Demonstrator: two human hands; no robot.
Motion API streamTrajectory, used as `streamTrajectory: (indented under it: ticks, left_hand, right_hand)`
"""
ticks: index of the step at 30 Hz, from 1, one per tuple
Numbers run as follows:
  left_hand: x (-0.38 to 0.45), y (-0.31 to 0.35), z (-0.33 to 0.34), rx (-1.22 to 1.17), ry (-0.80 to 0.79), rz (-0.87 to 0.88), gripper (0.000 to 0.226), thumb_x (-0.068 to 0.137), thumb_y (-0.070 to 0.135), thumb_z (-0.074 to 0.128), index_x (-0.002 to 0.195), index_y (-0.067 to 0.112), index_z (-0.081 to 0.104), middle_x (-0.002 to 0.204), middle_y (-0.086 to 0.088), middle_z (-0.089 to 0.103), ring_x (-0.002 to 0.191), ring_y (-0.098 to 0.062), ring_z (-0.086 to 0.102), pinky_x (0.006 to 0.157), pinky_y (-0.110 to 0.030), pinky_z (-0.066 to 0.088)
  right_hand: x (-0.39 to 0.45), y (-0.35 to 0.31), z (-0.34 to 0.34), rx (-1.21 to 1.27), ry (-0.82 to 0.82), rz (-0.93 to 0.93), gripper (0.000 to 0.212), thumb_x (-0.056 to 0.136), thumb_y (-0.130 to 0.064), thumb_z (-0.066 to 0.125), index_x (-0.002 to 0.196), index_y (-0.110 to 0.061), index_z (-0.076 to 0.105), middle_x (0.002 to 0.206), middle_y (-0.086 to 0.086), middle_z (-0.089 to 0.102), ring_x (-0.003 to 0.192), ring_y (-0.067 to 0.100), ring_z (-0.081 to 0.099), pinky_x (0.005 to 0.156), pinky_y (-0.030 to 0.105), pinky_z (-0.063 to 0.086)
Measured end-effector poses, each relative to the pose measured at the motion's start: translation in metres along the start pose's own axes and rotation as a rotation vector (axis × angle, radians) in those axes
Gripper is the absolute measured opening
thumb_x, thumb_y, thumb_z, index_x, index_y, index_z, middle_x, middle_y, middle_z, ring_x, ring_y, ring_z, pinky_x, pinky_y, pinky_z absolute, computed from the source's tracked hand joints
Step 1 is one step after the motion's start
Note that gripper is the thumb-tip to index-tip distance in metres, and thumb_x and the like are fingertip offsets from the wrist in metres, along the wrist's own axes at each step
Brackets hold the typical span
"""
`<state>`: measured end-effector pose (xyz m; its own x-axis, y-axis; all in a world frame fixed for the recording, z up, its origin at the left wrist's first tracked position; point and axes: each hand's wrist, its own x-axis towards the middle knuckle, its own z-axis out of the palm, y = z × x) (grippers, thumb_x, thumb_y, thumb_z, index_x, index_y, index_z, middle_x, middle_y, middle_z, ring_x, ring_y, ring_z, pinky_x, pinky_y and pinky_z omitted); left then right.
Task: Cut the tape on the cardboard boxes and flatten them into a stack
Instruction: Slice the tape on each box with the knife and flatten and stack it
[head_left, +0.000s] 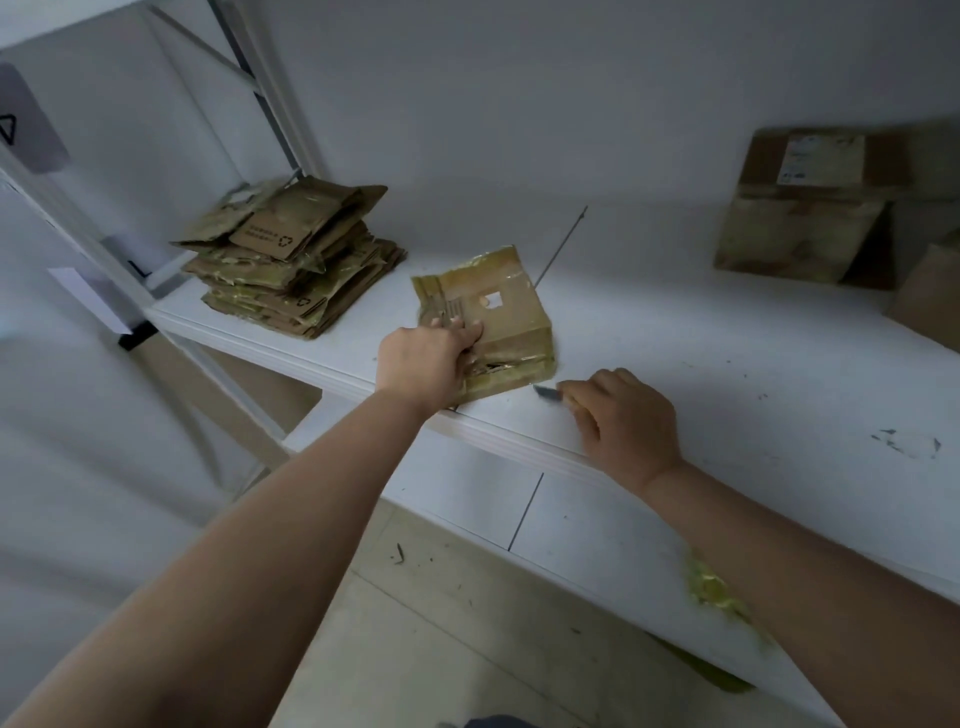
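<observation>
A small taped cardboard box (511, 312) lies on the white shelf (675, 364) near its front edge. My left hand (428, 361) grips the box's left front corner, fingers curled over its top. Just right of the box, my right hand (621, 421) holds a small knife (546, 392) whose blade points at the box's lower right corner. A stack of flattened boxes (291, 257) sits at the shelf's left end.
Larger cardboard boxes (810, 202) stand at the back right, with another (930, 299) at the right edge. A thin rod (561, 244) lies behind the small box. Yellowish tape scraps (714, 587) cling to the lower shelf's edge. A metal rack upright (270, 88) rises at left.
</observation>
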<state>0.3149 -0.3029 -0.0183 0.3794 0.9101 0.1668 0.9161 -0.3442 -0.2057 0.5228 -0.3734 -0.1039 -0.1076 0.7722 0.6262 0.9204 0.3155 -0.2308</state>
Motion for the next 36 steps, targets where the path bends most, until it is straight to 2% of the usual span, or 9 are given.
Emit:
streamTrajectory:
  ticks: [3, 7, 10, 13, 18, 23, 27, 31, 36]
  left_hand:
    - [0.002, -0.002, 0.005, -0.008, 0.028, -0.014, 0.040, 0.104, 0.035, 0.032, 0.143, 0.042, 0.038, 0.136, 0.012, 0.056, 0.119, -0.017, 0.058, 0.077, -0.032, 0.050]
    - [0.001, -0.005, 0.007, -0.058, 0.060, -0.014, 0.037, 0.103, 0.037, 0.035, 0.139, 0.043, 0.044, 0.123, 0.009, 0.065, 0.112, -0.020, 0.061, 0.072, -0.031, 0.045]
    - [0.000, -0.006, 0.004, -0.052, 0.055, -0.011, 0.037, 0.103, 0.039, 0.036, 0.138, 0.043, 0.045, 0.112, 0.003, 0.068, 0.103, -0.024, 0.063, 0.066, -0.029, 0.037]
    - [0.000, -0.007, 0.003, -0.036, 0.046, -0.004, 0.037, 0.103, 0.040, 0.035, 0.139, 0.043, 0.045, 0.106, 0.001, 0.069, 0.096, -0.026, 0.063, 0.065, -0.029, 0.034]
    - [0.001, -0.012, 0.004, 0.004, 0.035, 0.006, 0.039, 0.102, 0.043, 0.035, 0.141, 0.044, 0.040, 0.111, 0.001, 0.067, 0.095, -0.026, 0.062, 0.065, -0.031, 0.033]
    - [0.000, -0.014, 0.006, 0.019, 0.029, 0.028, 0.042, 0.101, 0.046, 0.035, 0.144, 0.042, 0.037, 0.114, 0.001, 0.066, 0.098, -0.025, 0.061, 0.067, -0.030, 0.033]
    - [0.000, -0.015, 0.006, -0.020, 0.015, 0.022, 0.044, 0.100, 0.049, 0.035, 0.143, 0.042, 0.038, 0.116, 0.000, 0.066, 0.100, -0.026, 0.060, 0.068, -0.030, 0.032]
    - [0.000, -0.017, 0.005, -0.029, 0.020, 0.043, 0.045, 0.100, 0.050, 0.035, 0.144, 0.040, 0.038, 0.116, -0.001, 0.066, 0.100, -0.026, 0.060, 0.069, -0.029, 0.031]
    - [-0.005, -0.013, 0.005, -0.059, 0.053, 0.050, 0.048, 0.100, 0.047, 0.038, 0.147, 0.039, 0.032, 0.139, 0.007, 0.054, 0.120, -0.019, 0.055, 0.079, -0.031, 0.041]
  right_hand:
    - [0.009, -0.008, 0.002, 0.049, -0.038, 0.014, 0.025, 0.066, -0.011, 0.076, 0.088, -0.020, 0.074, 0.074, 0.000, 0.063, 0.056, 0.025, 0.061, 0.042, 0.024, 0.042]
    - [0.029, -0.025, 0.006, 0.129, -0.139, -0.102, 0.038, 0.063, -0.001, 0.072, 0.094, -0.024, 0.072, 0.102, -0.008, 0.068, 0.060, 0.022, 0.064, 0.045, 0.025, 0.047]
    - [0.039, -0.033, 0.008, 0.117, -0.253, -0.138, 0.048, 0.068, 0.001, 0.066, 0.110, -0.023, 0.068, 0.120, -0.011, 0.064, 0.066, 0.026, 0.066, 0.052, 0.029, 0.051]
    - [0.043, -0.040, 0.010, 0.038, -0.391, -0.095, 0.051, 0.083, -0.009, 0.055, 0.132, -0.024, 0.052, 0.135, -0.012, 0.050, 0.080, 0.031, 0.064, 0.064, 0.032, 0.049]
    - [0.055, -0.051, 0.013, -0.051, -0.467, -0.086, 0.040, 0.087, -0.027, 0.054, 0.127, -0.024, 0.051, 0.122, -0.002, 0.045, 0.082, 0.030, 0.059, 0.062, 0.030, 0.039]
    - [0.038, -0.045, 0.014, -0.014, -0.416, -0.090, 0.041, 0.090, -0.031, 0.052, 0.130, -0.027, 0.051, 0.129, -0.008, 0.052, 0.085, 0.030, 0.062, 0.063, 0.027, 0.034]
    - [0.024, -0.040, 0.018, 0.030, -0.397, -0.169, 0.036, 0.090, -0.027, 0.054, 0.124, -0.024, 0.061, 0.126, -0.009, 0.060, 0.081, 0.028, 0.066, 0.064, 0.028, 0.045]
    - [0.014, -0.034, 0.023, 0.036, -0.293, -0.222, 0.033, 0.074, -0.026, 0.064, 0.106, -0.021, 0.073, 0.111, -0.006, 0.070, 0.049, 0.019, 0.063, 0.043, 0.024, 0.046]
    - [0.013, -0.031, 0.026, 0.109, -0.240, -0.179, 0.034, 0.076, -0.029, 0.058, 0.105, -0.021, 0.072, 0.111, -0.004, 0.071, 0.053, 0.023, 0.065, 0.047, 0.028, 0.049]
